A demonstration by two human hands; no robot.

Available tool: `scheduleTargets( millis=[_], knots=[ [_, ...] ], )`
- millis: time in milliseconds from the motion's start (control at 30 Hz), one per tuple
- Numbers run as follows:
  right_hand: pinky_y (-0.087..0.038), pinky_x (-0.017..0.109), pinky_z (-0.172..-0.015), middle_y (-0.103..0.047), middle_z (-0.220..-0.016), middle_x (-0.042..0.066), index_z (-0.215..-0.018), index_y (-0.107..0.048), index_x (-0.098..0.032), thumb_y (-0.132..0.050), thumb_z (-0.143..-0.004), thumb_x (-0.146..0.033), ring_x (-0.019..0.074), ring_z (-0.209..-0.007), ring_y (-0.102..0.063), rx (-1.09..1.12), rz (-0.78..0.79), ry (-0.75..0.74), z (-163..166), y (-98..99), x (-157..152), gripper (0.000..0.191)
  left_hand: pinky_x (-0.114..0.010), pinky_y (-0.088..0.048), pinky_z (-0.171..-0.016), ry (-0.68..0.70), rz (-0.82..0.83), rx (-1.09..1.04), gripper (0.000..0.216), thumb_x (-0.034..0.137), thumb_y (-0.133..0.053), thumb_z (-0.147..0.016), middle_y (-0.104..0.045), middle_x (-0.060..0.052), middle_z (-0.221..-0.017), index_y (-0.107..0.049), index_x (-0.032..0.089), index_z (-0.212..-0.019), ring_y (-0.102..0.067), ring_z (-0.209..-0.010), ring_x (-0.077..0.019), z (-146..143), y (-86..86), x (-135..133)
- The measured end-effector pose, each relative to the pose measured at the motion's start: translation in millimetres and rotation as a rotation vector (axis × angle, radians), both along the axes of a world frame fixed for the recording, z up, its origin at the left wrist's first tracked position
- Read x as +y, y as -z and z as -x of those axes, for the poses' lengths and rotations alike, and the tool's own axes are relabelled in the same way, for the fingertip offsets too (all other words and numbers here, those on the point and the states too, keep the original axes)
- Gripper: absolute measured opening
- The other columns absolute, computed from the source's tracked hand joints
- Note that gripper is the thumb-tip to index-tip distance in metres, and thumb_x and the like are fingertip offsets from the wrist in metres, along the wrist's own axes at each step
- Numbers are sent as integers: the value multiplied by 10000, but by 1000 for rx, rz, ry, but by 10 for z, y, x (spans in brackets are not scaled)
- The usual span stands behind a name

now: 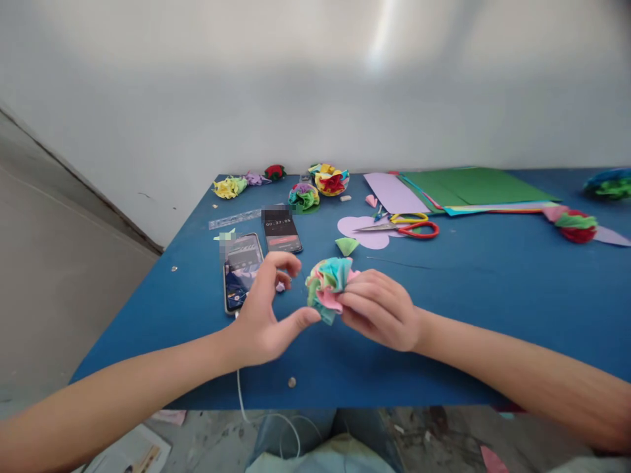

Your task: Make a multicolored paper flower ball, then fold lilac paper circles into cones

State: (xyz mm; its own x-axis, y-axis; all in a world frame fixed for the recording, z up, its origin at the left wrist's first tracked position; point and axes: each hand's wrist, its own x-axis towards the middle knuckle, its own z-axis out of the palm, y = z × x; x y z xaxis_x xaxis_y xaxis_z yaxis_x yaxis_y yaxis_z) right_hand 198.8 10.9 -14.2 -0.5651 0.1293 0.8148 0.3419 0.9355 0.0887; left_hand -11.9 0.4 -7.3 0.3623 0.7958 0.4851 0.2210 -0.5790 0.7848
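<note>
My right hand (379, 309) grips a crumpled multicoloured paper flower (328, 282) of pink, teal and yellow paper, just above the blue table (493, 302). My left hand (269, 315) is beside it on the left, fingers spread in a curve, thumb tip touching the flower's lower edge, holding nothing. Behind the left hand lie two phones, a near phone (241, 269) and a far phone (280, 230) with lit screens.
Scissors with red and yellow handles (404, 226) lie on a lilac paper cut-out (367, 238). Coloured paper sheets (468, 187) are stacked at the back right. Several finished paper flowers (331, 180) sit along the back edge and right side. A clear ruler (234, 219) and green paper cone (347, 246) lie nearby.
</note>
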Motion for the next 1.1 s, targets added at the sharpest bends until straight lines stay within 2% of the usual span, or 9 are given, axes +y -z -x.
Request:
scheduleTargets(
  millis=[133, 267, 400, 533, 667, 767, 833, 933, 1100],
  knots=[
    [-536, 314, -676, -647, -816, 98, -995, -529, -119, -576, -766, -60, 160, -782, -602, 113, 171, -67, -24, 53, 57, 241, -372, -433, -892, 287, 645, -331, 700, 524, -637, -709, -408, -116, -1277, -308, 273, -1273, -469, -1132, -272, -65, 43, 51],
    [-537, 330, -738, -650, -899, 108, -1055, -519, -126, -575, -786, -98, 162, -851, -607, 35, 184, -75, 3, 143, 82, 275, -369, -466, -872, 379, 801, -382, 777, 433, -707, -675, -409, -109, -1325, -283, 287, -1309, -486, -1140, -282, -99, 53, 42],
    [-520, 341, -816, -642, -974, 115, -1104, -507, -113, -568, -788, -104, 170, -937, -594, -46, 171, -68, 0, 173, 120, 323, -335, -476, -890, 279, 671, -296, 690, 315, -701, -703, -461, -87, -1289, -329, 270, -1283, -484, -1156, -249, -82, 23, 58],
    [-514, 312, -766, -656, -935, 92, -1100, -523, -122, -534, -798, -121, 164, -877, -606, -32, 164, 37, -78, 128, 162, 302, -335, -471, -919, 219, 486, -198, 622, 269, -675, -726, -449, -78, -1306, -351, 268, -1258, -488, -1158, -228, -71, 28, 112],
    [-471, 251, -650, -659, -741, 34, -912, -600, -157, -470, -846, -207, 126, -655, -595, -48, 221, 315, -191, 108, 270, 155, -351, -454, -951, 171, 401, -66, 597, 291, -648, -755, -418, -84, -1330, -336, 259, -1263, -492, -1156, -222, -73, 56, 125],
    [-430, 271, -601, -635, -676, 45, -788, -609, -157, -457, -866, -276, 148, -601, -572, -30, 281, 539, -249, 150, 416, 208, -368, -435, -967, 112, 257, 129, 611, 295, -628, -771, -424, -85, -1316, -309, 260, -1291, -486, -1154, -224, -62, 44, 88],
    [-413, 282, -578, -621, -668, 56, -830, -607, -146, -465, -864, -327, 167, -597, -563, 4, 319, 648, -269, 196, 525, 232, -398, -387, -1012, 71, 87, 289, 622, 275, -615, -778, -410, -94, -1319, -293, 246, -1309, -449, -1185, -236, -46, 24, 63],
    [-439, 323, -673, -623, -859, 112, -1062, -551, -124, -477, -850, -396, 219, -761, -581, 34, 364, 723, -280, 266, 660, 352, -418, -341, -1047, 51, -89, 412, 672, 267, -603, -780, -359, -118, -1353, -235, 207, -1340, -396, -1229, -253, -19, 5, 51],
    [-434, 422, -821, -556, -1062, 140, -1190, -490, -170, -502, -837, -380, 277, -984, -534, -27, 428, 627, -286, 334, 742, 411, -444, -322, -1065, 18, -160, 444, 721, 275, -606, -771, -327, -137, -1373, -194, 183, -1355, -332, -1281, -273, -2, -17, 54]
  ],
)
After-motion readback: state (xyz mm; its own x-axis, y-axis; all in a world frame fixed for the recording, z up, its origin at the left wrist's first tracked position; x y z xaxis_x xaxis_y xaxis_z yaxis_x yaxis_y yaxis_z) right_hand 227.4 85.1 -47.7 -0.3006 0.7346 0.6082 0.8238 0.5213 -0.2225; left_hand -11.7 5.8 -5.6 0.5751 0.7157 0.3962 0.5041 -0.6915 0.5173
